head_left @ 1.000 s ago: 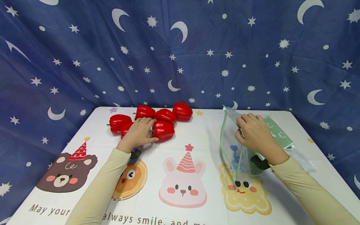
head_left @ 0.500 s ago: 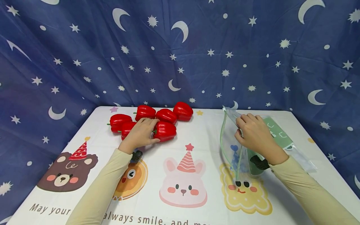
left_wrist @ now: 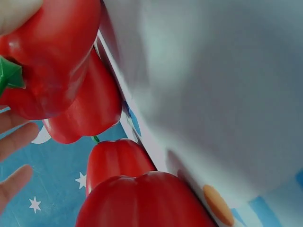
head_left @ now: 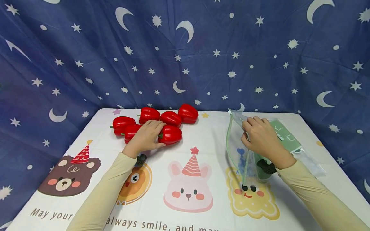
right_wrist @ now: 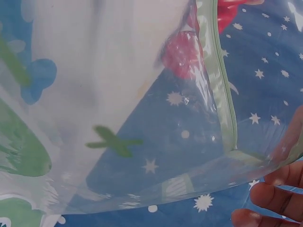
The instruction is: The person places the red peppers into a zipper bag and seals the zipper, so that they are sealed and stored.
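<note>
At the left back of the table, my left hand (head_left: 146,134) holds the front right red bell pepper (head_left: 172,134), its stem turned toward the palm. In the left wrist view the thumb (left_wrist: 16,12) lies on one side of that pepper and fingertips reach its other side. Several more red bell peppers (head_left: 188,114) lie around and behind the hand. On the right, my right hand (head_left: 261,138) pinches the upper edge of a clear zip bag (head_left: 235,138) with a green seal strip. The bag's mouth gapes toward the left, and its green printed part (head_left: 284,134) lies behind the hand.
A white cloth printed with cartoon animals covers the table (head_left: 219,199). Behind its far edge hangs a blue curtain (head_left: 208,64) with moons and stars. Bare tablecloth lies between the peppers and the bag.
My left hand and the front right bell pepper have shifted slightly to the right. The right hand and the bag have stayed nearly still.
</note>
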### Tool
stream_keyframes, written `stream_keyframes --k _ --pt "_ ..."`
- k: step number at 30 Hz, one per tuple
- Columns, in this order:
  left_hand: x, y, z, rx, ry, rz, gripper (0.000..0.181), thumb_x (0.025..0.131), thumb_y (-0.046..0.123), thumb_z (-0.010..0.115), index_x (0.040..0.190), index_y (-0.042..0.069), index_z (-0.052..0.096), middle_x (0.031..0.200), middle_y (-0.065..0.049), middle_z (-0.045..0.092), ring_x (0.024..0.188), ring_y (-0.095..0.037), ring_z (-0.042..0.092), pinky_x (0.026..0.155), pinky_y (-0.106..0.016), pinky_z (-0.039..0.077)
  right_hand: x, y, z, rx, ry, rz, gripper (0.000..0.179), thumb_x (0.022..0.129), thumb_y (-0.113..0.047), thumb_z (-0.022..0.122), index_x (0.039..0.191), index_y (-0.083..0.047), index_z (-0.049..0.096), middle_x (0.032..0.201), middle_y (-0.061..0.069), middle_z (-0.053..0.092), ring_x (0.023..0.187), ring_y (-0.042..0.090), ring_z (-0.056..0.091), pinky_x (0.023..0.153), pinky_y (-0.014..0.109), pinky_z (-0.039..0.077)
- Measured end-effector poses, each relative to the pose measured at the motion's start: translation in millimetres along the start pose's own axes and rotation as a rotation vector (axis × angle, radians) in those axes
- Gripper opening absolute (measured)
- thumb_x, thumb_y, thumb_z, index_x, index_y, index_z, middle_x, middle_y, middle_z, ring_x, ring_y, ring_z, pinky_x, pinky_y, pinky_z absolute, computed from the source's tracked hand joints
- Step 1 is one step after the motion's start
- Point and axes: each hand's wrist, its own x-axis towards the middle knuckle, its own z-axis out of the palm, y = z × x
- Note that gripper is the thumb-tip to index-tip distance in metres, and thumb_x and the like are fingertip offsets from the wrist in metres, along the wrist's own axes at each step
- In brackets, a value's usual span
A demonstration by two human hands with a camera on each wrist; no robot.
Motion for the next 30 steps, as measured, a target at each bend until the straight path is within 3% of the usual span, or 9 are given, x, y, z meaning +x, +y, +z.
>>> stream_keyframes --k 6,14,24,30 --pt "1.2 2.8 -2.5 -0.001 0.002 0.012 0.077 0.067 0.041 0.080 0.126 0.002 0.049 0.122 -0.014 0.058 0.117 -0.030 0.051 0.108 -0.046 0.037 0.9 0.2 -0.2 0.000 0.000 -0.006 0.008 0.073 -0.010 0.048 0.068 -0.005 0.045 0.065 0.008 0.046 0.059 0.027 0.043 0.054 0.037 0.032" --pt "2.2 2.0 1.9 0.018 0.108 0.088 0.078 0.060 0.039 0.085 0.119 0.001 0.053 0.114 -0.014 0.060 0.110 -0.030 0.054 0.102 -0.047 0.042 0.4 0.0 -0.4 0.003 -0.007 0.001 0.008 0.073 -0.010 0.049 0.068 -0.005 0.046 0.065 0.008 0.047 0.060 0.027 0.043 0.054 0.037 0.033" --pt "3.5 4.1 -1.2 0.029 0.074 0.081 0.074 0.065 0.043 0.081 0.121 0.002 0.052 0.117 -0.013 0.060 0.113 -0.028 0.053 0.106 -0.043 0.040 0.6 1.2 -0.3 -0.001 -0.003 0.003 0.008 0.073 -0.010 0.049 0.068 -0.005 0.046 0.065 0.008 0.047 0.060 0.026 0.043 0.054 0.037 0.033" --pt "8.4 9.0 -1.7 -0.013 0.159 0.106 0.068 0.069 0.045 0.076 0.118 0.004 0.053 0.114 -0.011 0.061 0.111 -0.027 0.054 0.104 -0.042 0.042 0.4 1.6 -0.4 0.005 0.004 0.006 0.008 0.073 -0.010 0.049 0.067 -0.006 0.046 0.064 0.008 0.046 0.059 0.026 0.042 0.053 0.036 0.031"
